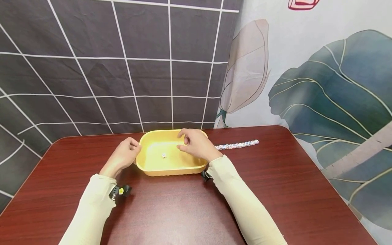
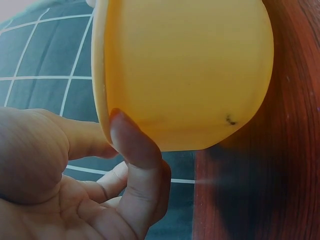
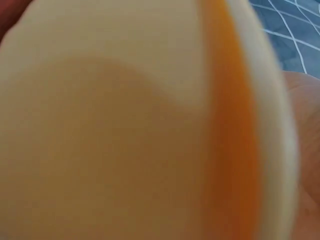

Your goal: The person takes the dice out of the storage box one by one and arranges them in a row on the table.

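A yellow oval tub [image 1: 171, 173] stands on the table, with one small white die [image 1: 163, 155] on its floor. My left hand [image 1: 125, 152] pinches the tub's left rim; the left wrist view shows the thumb and a bent finger [image 2: 137, 145] at the wall. Over the tub's right side is my right hand [image 1: 197, 143], its thumb and forefinger apart and nothing visible between them. To the right of it, a row of dice [image 1: 237, 145] lies on the table, its left end hidden behind the right hand. The tub's wall [image 3: 100, 150] fills most of the right wrist view.
The dark red wooden table [image 1: 171, 211] has rounded far corners. Behind it hang a grey cloth with white grid lines [image 1: 147, 78] and a pale curtain [image 1: 288, 112] with large leaf prints. Each wrist wears a dark strap with a small device.
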{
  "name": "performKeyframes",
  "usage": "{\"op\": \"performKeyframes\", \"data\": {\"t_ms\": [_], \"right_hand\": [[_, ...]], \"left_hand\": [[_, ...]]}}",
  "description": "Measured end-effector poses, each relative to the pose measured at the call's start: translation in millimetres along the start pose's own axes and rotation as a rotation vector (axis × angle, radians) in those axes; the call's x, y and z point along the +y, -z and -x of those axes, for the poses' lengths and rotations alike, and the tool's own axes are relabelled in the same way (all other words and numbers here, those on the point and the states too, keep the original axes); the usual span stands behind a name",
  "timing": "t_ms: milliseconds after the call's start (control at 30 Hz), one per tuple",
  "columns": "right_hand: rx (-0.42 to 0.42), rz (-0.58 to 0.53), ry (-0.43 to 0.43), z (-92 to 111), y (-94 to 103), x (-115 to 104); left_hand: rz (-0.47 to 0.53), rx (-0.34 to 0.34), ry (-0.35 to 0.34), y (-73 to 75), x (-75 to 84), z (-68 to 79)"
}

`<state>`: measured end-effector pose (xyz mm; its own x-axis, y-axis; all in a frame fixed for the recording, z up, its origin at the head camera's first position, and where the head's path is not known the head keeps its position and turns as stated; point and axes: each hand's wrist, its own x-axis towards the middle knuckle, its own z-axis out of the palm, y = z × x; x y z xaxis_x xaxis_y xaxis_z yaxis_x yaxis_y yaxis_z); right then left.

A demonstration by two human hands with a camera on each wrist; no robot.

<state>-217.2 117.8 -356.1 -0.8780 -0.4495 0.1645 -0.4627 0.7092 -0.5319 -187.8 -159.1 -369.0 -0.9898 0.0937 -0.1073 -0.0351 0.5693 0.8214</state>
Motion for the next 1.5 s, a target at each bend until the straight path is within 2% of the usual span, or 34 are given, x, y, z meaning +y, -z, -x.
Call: {"op": "performKeyframes", "data": {"t_ms": [333,567,867,1100,1333,1500], "right_hand": [[-0.053,0.044,0.067,-3,-15.7,0],[-0.111,0.034,0.050,-2,-19.8,0],[-0.179,0.100,0.066,-3,-27.3,3],[-0.228,0.091,0.036,-3,-29.1,2],[-0.238,0.118,0.046,-2,-30.4,1],[-0.294,0.111,0.080,-3,-33.0,1]], "left_hand": [[-0.006,0.010,0.005,-2.2,1.0,0.1],[-0.007,0.009,0.006,-1.5,2.0,0.9],[-0.009,0.014,0.013,-2.3,3.4,1.1],[-0.012,0.013,0.015,-2.0,2.4,1.6],[-0.012,0.013,0.017,-2.1,2.3,1.8],[-0.014,0.016,0.016,-2.5,2.5,1.4]]}}
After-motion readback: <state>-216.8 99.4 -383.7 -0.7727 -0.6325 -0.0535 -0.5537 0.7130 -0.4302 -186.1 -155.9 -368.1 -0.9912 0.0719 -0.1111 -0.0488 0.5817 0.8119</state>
